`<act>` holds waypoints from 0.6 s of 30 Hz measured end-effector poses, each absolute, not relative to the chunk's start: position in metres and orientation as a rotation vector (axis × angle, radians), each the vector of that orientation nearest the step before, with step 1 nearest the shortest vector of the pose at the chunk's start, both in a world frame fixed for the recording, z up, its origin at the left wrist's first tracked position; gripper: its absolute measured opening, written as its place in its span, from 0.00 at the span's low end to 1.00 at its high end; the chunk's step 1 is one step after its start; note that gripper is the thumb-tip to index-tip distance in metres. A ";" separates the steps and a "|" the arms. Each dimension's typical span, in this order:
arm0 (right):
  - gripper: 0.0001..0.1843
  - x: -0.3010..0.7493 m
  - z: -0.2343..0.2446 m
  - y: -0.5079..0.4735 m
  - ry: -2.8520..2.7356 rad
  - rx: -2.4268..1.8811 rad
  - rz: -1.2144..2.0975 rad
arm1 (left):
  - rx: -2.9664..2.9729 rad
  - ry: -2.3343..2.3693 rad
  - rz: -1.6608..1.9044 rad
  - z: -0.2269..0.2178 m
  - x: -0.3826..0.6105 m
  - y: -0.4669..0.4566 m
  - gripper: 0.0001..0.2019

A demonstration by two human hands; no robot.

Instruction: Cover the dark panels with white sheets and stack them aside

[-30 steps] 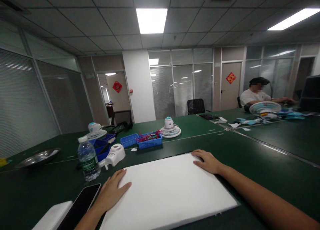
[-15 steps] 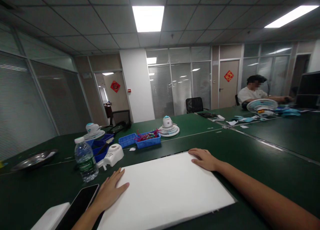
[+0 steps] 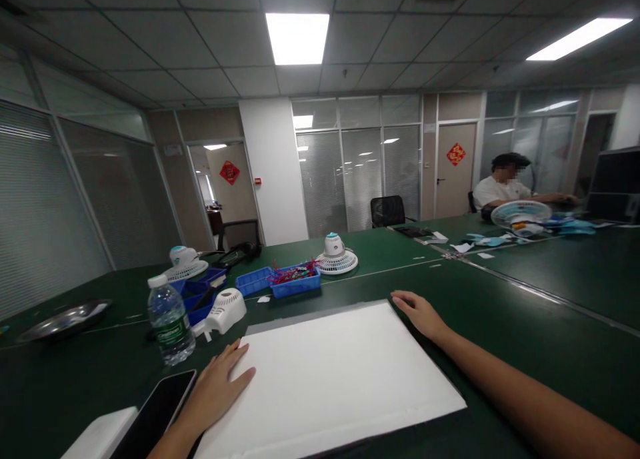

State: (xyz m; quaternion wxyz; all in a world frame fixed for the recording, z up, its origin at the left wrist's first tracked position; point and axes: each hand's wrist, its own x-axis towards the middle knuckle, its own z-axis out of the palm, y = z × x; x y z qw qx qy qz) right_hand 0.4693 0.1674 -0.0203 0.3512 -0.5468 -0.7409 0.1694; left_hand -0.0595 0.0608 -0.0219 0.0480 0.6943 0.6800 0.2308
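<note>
A large white sheet (image 3: 330,379) lies flat on the green table in front of me, with a grey strip (image 3: 315,314) showing along its far edge. My left hand (image 3: 220,382) rests on the sheet's left edge, thumb and fingers apart. Just beyond the far right corner is my right hand (image 3: 419,316), its fingers stretched out and thumb apart; nothing shows in it. A phone (image 3: 157,409) with a dark screen lies beside my left wrist, next to a white box-like object (image 3: 103,434).
A water bottle (image 3: 170,322) and a white plastic housing (image 3: 226,310) stand left. Blue bins (image 3: 296,287), one with coloured wires, and a white fan part (image 3: 337,256) lie beyond the sheet. A metal dish (image 3: 65,320) sits far left. Another person (image 3: 505,186) sits far right.
My right hand has moved right, off the sheet's far corner. The grey strip now shows along the far edge. My left hand has stayed nearly in place.
</note>
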 end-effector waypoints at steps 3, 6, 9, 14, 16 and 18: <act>0.35 0.467 -0.016 0.148 -1.989 -1.354 0.520 | 2.124 2.014 0.783 -0.028 -0.070 0.059 0.30; 0.37 0.465 -0.010 0.119 -2.084 -1.278 0.586 | 2.110 1.972 0.807 -0.031 -0.076 0.057 0.30; 0.37 0.463 0.000 0.082 -2.239 -1.173 0.603 | 2.105 1.923 0.793 -0.026 -0.076 0.053 0.30; 0.45 0.444 0.025 0.037 -2.595 -0.944 0.552 | 2.008 1.867 0.836 -0.010 -0.068 0.040 0.27; 0.46 0.435 0.032 0.029 -2.673 -0.875 0.581 | 2.003 1.862 0.866 -0.007 -0.064 0.035 0.25; 0.42 0.430 0.036 0.025 -2.694 -0.849 0.599 | 2.001 1.881 0.895 -0.007 -0.061 0.032 0.24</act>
